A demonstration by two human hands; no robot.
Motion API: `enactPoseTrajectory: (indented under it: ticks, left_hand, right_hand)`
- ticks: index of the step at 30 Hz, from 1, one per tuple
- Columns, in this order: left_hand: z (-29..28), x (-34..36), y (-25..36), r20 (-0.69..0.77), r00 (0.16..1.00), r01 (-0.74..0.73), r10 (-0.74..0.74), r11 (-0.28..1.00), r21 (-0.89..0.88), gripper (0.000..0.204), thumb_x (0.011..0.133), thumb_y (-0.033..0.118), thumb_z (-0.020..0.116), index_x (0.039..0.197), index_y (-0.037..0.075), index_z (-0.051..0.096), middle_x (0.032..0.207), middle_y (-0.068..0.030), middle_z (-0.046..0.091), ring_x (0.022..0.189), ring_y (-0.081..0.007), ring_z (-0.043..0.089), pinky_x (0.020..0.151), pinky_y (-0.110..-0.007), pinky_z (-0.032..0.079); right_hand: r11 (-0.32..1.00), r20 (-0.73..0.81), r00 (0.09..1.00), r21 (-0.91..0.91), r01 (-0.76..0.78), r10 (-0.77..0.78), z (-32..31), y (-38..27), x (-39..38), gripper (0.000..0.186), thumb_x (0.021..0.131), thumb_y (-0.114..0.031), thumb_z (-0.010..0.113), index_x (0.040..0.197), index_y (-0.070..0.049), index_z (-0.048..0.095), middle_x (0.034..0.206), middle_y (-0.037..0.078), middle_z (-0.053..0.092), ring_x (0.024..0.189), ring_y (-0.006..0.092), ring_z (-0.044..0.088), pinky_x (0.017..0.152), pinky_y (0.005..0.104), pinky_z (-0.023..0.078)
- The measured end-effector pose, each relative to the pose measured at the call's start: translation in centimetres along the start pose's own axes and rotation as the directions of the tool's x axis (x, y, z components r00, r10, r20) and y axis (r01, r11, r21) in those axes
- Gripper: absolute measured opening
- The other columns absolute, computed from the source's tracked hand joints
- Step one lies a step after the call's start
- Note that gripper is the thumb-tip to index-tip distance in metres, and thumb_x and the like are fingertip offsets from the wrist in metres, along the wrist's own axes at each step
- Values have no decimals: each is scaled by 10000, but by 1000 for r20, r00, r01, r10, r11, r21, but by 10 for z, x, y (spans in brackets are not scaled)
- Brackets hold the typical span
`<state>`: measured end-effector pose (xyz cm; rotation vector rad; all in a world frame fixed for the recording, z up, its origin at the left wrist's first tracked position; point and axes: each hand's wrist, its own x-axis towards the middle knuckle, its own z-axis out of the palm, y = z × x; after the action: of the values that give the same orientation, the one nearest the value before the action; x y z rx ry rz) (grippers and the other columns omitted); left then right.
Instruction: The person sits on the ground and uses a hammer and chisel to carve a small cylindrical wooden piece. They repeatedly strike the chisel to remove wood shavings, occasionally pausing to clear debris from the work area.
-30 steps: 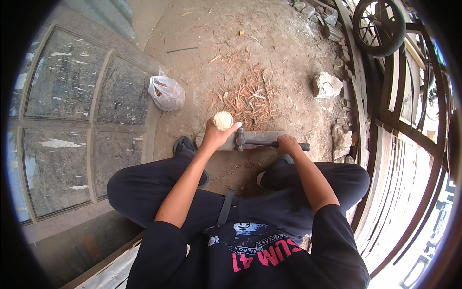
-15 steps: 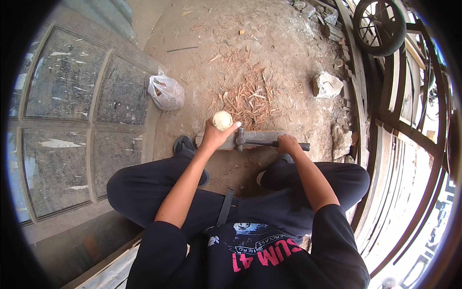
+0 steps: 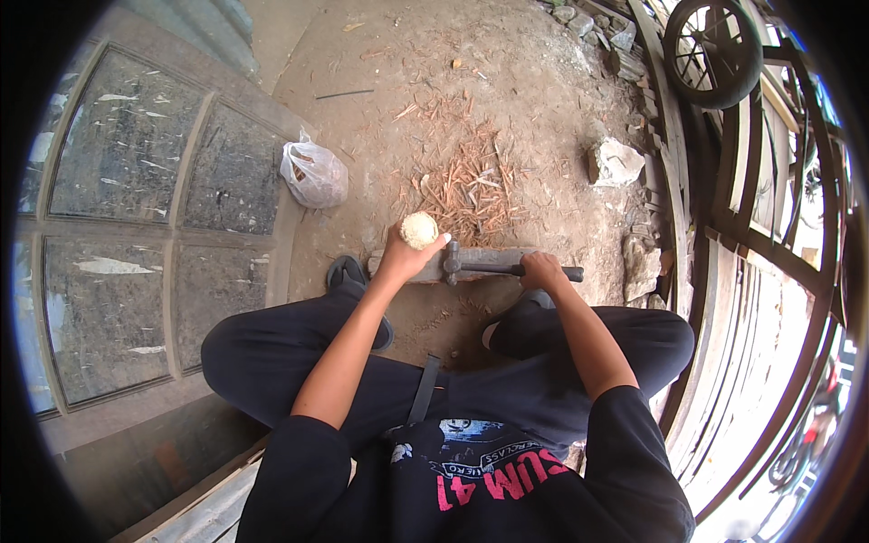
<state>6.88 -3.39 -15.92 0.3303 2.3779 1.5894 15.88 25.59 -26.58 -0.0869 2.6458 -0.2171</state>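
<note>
My left hand (image 3: 401, 257) is closed round a pale cream, round-topped thing (image 3: 419, 230) with a rough, fibrous-looking surface. Its lower part is hidden in my fist, so its kind is unclear. My right hand (image 3: 542, 271) grips the dark handle of a hammer (image 3: 453, 262), whose metal head is over a flat wooden block (image 3: 498, 254), seemingly resting on it. This block lies crosswise on the ground between my feet. Beyond it spreads a pile of reddish-brown wood splinters (image 3: 471, 185).
A tied white plastic bag (image 3: 314, 172) sits beside an old panelled door (image 3: 172, 231) on the left. To the right are a pale rock (image 3: 617, 162), another stone (image 3: 641, 264) and a wooden frame (image 3: 751, 237) with a spoked wheel (image 3: 713, 52). A thin dark stick (image 3: 345, 93) lies farther off.
Both hands, the hammer and the pale thing stay practically still. Beyond the slats at the far right, a blurred shape with red on it has come into view.
</note>
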Motion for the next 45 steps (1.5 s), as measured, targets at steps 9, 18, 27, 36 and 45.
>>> enactPoseTrajectory:
  ticks: [9, 18, 27, 36, 45]
  left_hand:
    - [2, 0, 2, -3, 1000, 0, 0, 1000, 8, 255, 731, 197, 751, 737, 4, 584, 673, -66, 630, 611, -154, 586, 601, -322, 473]
    - [4, 0, 1, 14, 1000, -14, 14, 1000, 0, 251, 731, 188, 747, 741, 4, 576, 663, -72, 620, 598, -169, 579, 602, -330, 475]
    - [6, 2, -1, 64, 998, -15, 14, 1000, 13, 214, 750, 174, 727, 765, 18, 582, 680, -48, 608, 627, -132, 558, 615, -301, 467]
    - [3, 3, -2, 14, 1000, 16, -15, 1000, -24, 226, 755, 190, 728, 759, 20, 579, 678, -33, 602, 634, -128, 557, 617, -307, 463]
    - [5, 2, -2, -14, 998, -59, 58, 997, -41, 271, 742, 207, 739, 864, 9, 600, 766, -82, 644, 694, -179, 602, 667, -322, 485]
  right_hand:
    - [1000, -34, 999, 7, 1, -1, 3, 1, -1, 218, 619, -188, 646, 786, -50, 672, 822, 178, 659, 832, 324, 648, 733, 415, 521]
    - [1000, -14, 1000, -3, 18, -18, 3, -2, -1, 217, 630, -174, 638, 805, -48, 661, 825, 176, 657, 816, 331, 650, 725, 413, 525]
    - [994, -225, 968, -40, 106, -112, 28, -41, -9, 184, 721, -68, 544, 903, -49, 566, 784, 196, 628, 747, 334, 641, 616, 425, 518]
    - [999, 11, 1000, 34, 22, -22, -53, -56, -20, 257, 774, -260, 620, 872, -29, 568, 807, 175, 637, 820, 343, 631, 706, 443, 501]
    - [878, -223, 974, 475, 67, 47, -146, -45, -65, 200, 822, -163, 621, 805, 22, 548, 672, 229, 582, 681, 370, 611, 611, 432, 455]
